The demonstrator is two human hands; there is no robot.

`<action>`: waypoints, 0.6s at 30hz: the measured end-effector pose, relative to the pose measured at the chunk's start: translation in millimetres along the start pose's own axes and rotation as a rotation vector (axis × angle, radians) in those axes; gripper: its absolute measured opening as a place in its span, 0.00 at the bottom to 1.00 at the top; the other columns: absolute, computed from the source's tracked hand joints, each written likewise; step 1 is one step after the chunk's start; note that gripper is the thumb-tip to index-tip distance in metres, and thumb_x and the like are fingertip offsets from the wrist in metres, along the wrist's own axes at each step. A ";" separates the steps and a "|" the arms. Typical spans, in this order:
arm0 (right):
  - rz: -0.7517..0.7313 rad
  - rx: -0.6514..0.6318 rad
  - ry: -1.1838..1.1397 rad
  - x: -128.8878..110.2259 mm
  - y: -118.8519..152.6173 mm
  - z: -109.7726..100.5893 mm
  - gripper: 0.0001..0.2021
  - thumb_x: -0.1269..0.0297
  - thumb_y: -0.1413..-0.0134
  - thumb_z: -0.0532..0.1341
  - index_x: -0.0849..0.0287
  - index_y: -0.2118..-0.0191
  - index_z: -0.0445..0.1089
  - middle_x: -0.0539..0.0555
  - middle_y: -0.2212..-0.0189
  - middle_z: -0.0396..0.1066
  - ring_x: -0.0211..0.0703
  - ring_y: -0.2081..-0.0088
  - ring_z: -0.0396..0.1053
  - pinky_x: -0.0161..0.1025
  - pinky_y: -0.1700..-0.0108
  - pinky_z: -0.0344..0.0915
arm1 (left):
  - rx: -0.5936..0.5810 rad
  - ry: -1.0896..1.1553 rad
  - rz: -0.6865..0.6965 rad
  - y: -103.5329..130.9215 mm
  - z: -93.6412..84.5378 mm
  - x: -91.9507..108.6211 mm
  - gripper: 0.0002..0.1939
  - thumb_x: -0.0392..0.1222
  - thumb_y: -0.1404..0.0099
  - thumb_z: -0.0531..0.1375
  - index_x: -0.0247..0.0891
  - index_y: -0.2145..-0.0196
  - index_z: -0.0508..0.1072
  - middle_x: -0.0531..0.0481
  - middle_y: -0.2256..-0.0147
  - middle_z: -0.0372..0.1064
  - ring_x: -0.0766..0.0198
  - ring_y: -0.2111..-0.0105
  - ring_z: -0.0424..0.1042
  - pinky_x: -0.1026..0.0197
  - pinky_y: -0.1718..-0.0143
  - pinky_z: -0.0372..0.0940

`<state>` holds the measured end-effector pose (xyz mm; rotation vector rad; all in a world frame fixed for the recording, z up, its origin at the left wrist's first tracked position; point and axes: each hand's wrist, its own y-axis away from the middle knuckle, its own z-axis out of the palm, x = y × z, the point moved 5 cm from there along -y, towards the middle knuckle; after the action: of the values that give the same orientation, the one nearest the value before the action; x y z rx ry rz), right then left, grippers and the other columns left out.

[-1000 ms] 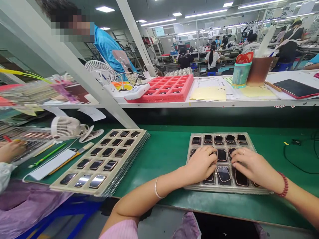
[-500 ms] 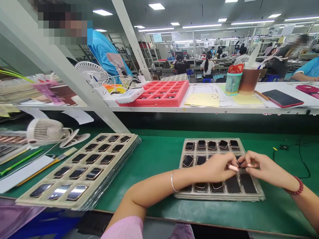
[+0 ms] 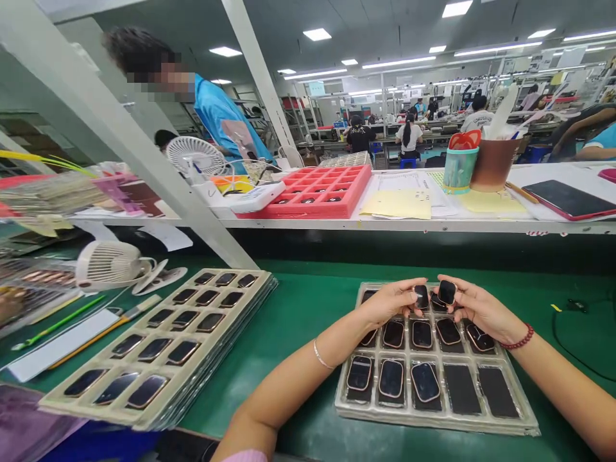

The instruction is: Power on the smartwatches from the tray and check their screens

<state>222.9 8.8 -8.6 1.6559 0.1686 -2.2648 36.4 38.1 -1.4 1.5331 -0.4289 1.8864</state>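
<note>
Over the back of a clear plastic tray (image 3: 399, 412), my left hand (image 3: 389, 301) pinches a square black-faced watch head (image 3: 421, 296) with a rose-gold edge. Close beside it, my right hand (image 3: 481, 309) grips a similar watch head (image 3: 447, 292), its dark face turned to me. Several more watch heads (image 3: 426, 381) lie face up in the tray's compartments. Two front-right compartments show only black pads (image 3: 462, 389). My hands hide part of the back rows.
To the left stands a stack of beige trays (image 3: 206, 359) holding several watch heads. Beyond it lie a white fan (image 3: 110, 264), a brush (image 3: 139, 310) and a green pen-like stick (image 3: 58, 323). A shelf above carries a red compartment tray (image 3: 337, 204) and cups. A person in blue (image 3: 216, 102) stands behind.
Both hands have moved toward the tray's back and lifted, and the held watch heads now show their faces. The view has tilted up slightly. The person in blue appears farther right.
</note>
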 end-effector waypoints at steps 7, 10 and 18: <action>-0.015 -0.071 0.177 1.7 2.2 13.7 0.22 0.58 0.49 0.66 0.56 0.48 0.68 0.55 0.62 0.73 0.34 0.75 0.69 0.34 0.72 0.72 | -0.043 -0.047 0.055 -1.8 -0.6 -2.4 0.31 0.49 0.46 0.66 0.35 0.47 0.63 0.49 0.66 0.69 0.69 0.75 0.72 0.69 0.77 0.59; 0.016 -0.043 0.226 5.9 2.1 16.8 0.23 0.57 0.46 0.63 0.55 0.45 0.66 0.57 0.57 0.71 0.42 0.65 0.73 0.37 0.68 0.74 | -0.011 -0.080 0.065 0.0 0.9 -1.1 0.26 0.47 0.42 0.62 0.35 0.48 0.64 0.43 0.59 0.70 0.65 0.68 0.73 0.67 0.72 0.63; -0.020 0.005 0.328 2.7 4.9 19.9 0.20 0.61 0.45 0.61 0.54 0.47 0.64 0.57 0.55 0.71 0.42 0.64 0.71 0.38 0.66 0.71 | 0.063 -0.149 0.059 2.5 3.0 -2.4 0.29 0.29 0.48 0.57 0.36 0.46 0.64 0.43 0.59 0.71 0.60 0.63 0.74 0.65 0.70 0.63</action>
<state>205.8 -2.1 -4.4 2.0268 0.2569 -1.9917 37.2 33.8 -2.6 1.7277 -0.4901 1.8524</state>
